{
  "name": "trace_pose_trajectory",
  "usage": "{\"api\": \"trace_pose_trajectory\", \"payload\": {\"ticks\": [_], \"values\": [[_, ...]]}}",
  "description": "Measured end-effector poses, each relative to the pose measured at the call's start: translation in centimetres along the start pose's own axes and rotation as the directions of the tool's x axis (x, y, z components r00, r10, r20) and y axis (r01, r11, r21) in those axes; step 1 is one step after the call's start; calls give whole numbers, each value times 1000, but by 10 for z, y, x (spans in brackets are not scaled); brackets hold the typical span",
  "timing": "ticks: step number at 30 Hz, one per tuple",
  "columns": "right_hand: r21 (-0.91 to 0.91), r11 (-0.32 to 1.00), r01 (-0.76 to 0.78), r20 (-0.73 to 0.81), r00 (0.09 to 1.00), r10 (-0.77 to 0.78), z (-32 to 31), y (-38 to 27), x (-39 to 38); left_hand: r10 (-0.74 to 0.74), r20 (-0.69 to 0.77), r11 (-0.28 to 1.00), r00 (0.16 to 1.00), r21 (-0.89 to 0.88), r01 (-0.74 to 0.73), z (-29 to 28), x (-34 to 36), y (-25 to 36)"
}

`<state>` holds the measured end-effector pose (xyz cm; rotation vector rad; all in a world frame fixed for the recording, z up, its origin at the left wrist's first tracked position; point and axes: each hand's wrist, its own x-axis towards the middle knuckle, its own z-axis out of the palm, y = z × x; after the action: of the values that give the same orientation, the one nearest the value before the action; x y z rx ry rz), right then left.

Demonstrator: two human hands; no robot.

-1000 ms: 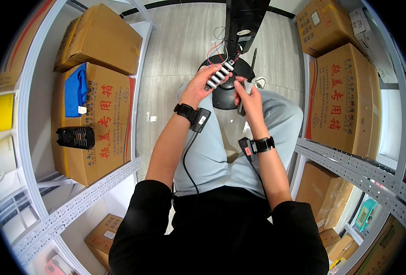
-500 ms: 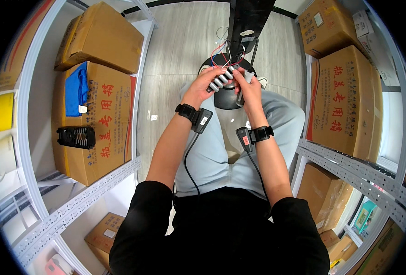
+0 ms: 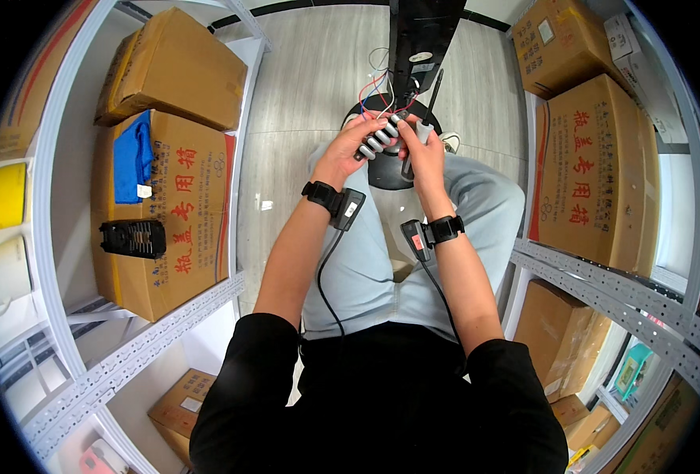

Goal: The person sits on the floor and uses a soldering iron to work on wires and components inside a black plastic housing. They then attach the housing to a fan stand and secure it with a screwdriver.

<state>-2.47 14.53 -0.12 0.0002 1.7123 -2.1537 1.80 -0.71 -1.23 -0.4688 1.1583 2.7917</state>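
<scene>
Narrow black, silver-barred strip [image 3: 377, 144], clasped in left hand [image 3: 344, 153], is now touched at far end by right hand [image 3: 427, 158], grey-handled, black-shafted screwdriver [image 3: 426, 130] kept gripped; 2-handed hold gained.

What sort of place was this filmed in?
Most likely a storeroom: metal shelving lines both sides, large cardboard boxes fill much of it, and the person sits in the aisle of gray floor between.
</scene>
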Motion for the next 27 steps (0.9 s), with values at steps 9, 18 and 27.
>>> {"api": "trace_pose_trajectory", "payload": {"ticks": [9,18,27], "values": [[-32,998,61,119,991,-57,10,16,-35,63,33,991,997,-118,-59,-15,8,-4],[-104,994,27,85,996,-18,19,27,-32,-12,70,990,997,-136,21,-11,7,-3],[-148,989,17,43,999,-11,23,26,-32,-9,18,986,1000,-169,12,-9,6,-4]]}}
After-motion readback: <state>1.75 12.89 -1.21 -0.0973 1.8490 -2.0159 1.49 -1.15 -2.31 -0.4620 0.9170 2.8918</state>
